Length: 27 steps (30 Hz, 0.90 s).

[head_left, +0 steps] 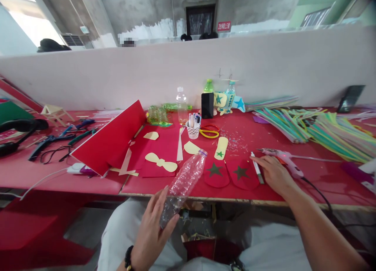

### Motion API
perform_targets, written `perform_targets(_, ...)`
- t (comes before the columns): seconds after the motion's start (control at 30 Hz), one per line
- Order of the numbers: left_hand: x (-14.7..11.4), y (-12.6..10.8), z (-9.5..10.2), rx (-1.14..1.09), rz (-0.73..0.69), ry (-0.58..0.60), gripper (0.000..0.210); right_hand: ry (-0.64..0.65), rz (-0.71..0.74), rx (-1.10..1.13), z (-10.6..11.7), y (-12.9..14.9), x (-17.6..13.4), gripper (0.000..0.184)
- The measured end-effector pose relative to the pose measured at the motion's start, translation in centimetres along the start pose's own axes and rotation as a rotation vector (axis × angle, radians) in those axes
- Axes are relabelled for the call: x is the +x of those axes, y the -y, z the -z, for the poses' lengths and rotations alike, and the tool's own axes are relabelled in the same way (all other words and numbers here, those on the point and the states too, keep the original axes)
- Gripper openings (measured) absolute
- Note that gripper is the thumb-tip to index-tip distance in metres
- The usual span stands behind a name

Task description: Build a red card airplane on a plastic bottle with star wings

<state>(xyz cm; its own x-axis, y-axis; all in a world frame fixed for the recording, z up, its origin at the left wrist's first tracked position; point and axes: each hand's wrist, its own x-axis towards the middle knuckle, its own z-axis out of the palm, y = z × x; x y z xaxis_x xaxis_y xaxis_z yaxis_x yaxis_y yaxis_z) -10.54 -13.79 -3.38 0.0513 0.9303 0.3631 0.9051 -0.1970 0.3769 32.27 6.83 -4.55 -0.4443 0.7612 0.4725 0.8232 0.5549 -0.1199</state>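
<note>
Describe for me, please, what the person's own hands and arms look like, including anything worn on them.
Both are bare: the left hand and right hand wear no gloves. A black beaded bracelet with a gold-coloured accent is worn on the left. The right forearm shows no sleeve.

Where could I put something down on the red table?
There's a bare patch between the pink glue gun and the green straws. Another lies between the red board and the table's front edge. It's crowded around the pen cup and yellow paper pieces.
</note>
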Motion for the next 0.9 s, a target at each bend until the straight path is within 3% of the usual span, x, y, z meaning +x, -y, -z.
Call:
perform_targets(0.5, -0.2, 0.6, 0.2, 0.015, 0.007, 0.05, 0.065, -0.118, -0.047, 0.043, 0.9, 1.5, -0.9, 0.041)
perform_targets(0.7, -1.1, -1.4, 1.3, -0.099, -0.035, 0.151, 0.069, -0.227, -0.083, 0.049, 1.5, 1.9, -1.0, 0.033)
perform_targets(0.8, -1.2, -2.7, 1.5, -0.186, -0.026, 0.197, 0.073, -0.292, -0.07, 0.073, 2.3, 3.5, -0.9, 0.027)
perform_targets(0.9, -1.1, -3.5, 1.6, -0.275, -0.05, 0.227, 0.075, -0.284, -0.023, 0.179, 3.3, 6.8, -1.1, 0.037)
